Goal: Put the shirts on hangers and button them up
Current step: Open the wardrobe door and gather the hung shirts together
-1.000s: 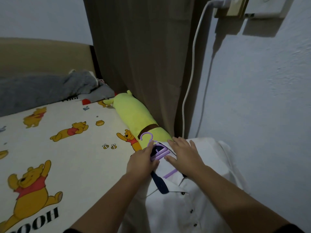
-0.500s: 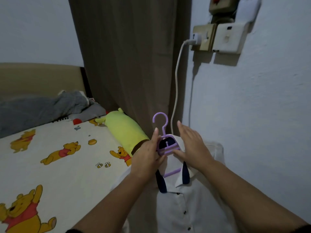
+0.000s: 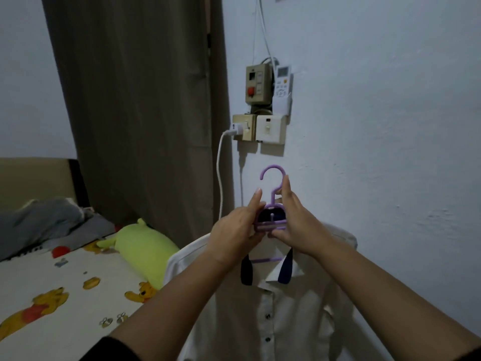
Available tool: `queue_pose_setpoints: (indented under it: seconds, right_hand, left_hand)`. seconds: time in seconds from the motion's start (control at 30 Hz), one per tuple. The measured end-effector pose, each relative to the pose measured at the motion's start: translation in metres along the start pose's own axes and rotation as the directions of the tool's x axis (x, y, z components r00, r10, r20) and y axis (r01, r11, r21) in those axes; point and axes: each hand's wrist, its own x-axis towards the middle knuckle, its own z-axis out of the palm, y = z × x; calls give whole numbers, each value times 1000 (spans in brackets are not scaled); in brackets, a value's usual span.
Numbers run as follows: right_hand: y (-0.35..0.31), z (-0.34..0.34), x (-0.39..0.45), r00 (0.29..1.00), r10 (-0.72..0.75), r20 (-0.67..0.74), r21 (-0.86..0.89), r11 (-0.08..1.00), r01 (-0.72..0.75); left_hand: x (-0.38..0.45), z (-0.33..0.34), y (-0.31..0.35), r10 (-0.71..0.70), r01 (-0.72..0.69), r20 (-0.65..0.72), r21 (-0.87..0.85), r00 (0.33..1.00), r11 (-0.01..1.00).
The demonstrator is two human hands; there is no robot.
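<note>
A white shirt (image 3: 276, 316) with dark buttons and a navy-lined collar hangs on a purple plastic hanger (image 3: 272, 186), held up in the air in front of the wall. My left hand (image 3: 238, 231) grips the hanger's neck section from the left. My right hand (image 3: 295, 220) grips it from the right, with the fingers reaching up along the hook's stem. The buttons in view below the collar are fastened. The hanger's shoulders are hidden inside the shirt.
A bed (image 3: 52, 295) with a cartoon-bear sheet lies at the left, with a green plush bolster (image 3: 140, 246) and a grey blanket (image 3: 39, 220). A brown curtain (image 3: 135, 105) hangs behind. Wall switches, a remote holder (image 3: 282, 84) and a white charger cable (image 3: 220, 165) sit above the hanger.
Both hands have lifted the hanger and shirt up from the bed's edge. The shirt now hangs upright in front of the wall. My view has tilted upward.
</note>
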Motion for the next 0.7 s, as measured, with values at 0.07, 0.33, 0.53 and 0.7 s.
queue_pose_setpoints:
  seconds: [0.07,0.33,0.53,0.7]
  right_hand:
    - [-1,-13,-5,1000,25,-19,15,1000,-25]
    - [-9,-65,-28,986,138,-97,115,985,-127]
    - [-14,-90,-44,978,182,-107,73,982,-174]
    - [-10,-99,-56,963,221,-157,94,974,-208]
  left_hand:
    - [7,-1,7,48,-48,0,-9,999,999]
    - [22,-2,37,172,-171,-2,-96,985,981]
    - [25,2,51,225,-225,-18,-138,974,964]
    - [21,9,63,213,-209,-3,-199,977,957]
